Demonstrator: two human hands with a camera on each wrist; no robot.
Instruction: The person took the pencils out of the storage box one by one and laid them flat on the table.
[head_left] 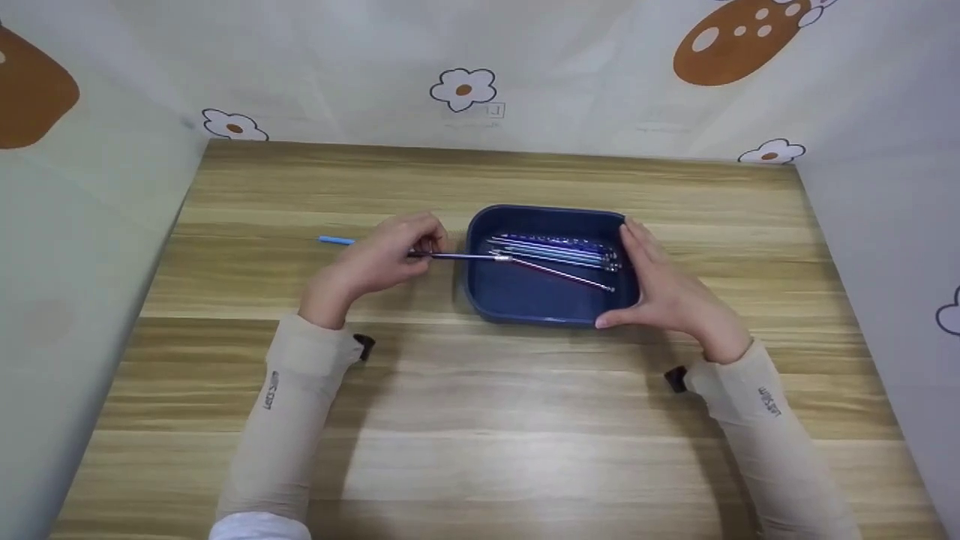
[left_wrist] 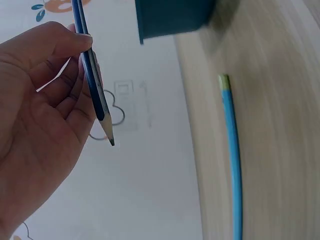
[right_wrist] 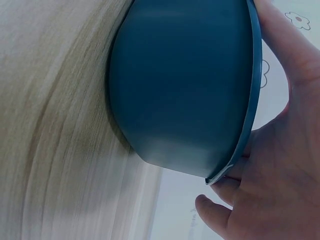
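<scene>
My left hand (head_left: 386,251) pinches a dark blue pencil (left_wrist: 92,80) between thumb and fingers. Its sharpened tip points back past the palm, while the far end with a shiny band reaches over the left rim of a dark blue box (head_left: 517,304). At the box's right end, my right hand (head_left: 667,292) grips the rim, thumb at the near corner and fingers toward the far one. Inside lie several shiny pencils (head_left: 555,253) side by side, plus a reddish pencil (head_left: 562,276) set at a slant.
A light blue pencil (left_wrist: 232,145) lies on the wooden table (head_left: 480,420) to the left of the box, partly hidden behind my left hand in the head view. Patterned white sheeting (head_left: 360,75) stands along the table's back and sides.
</scene>
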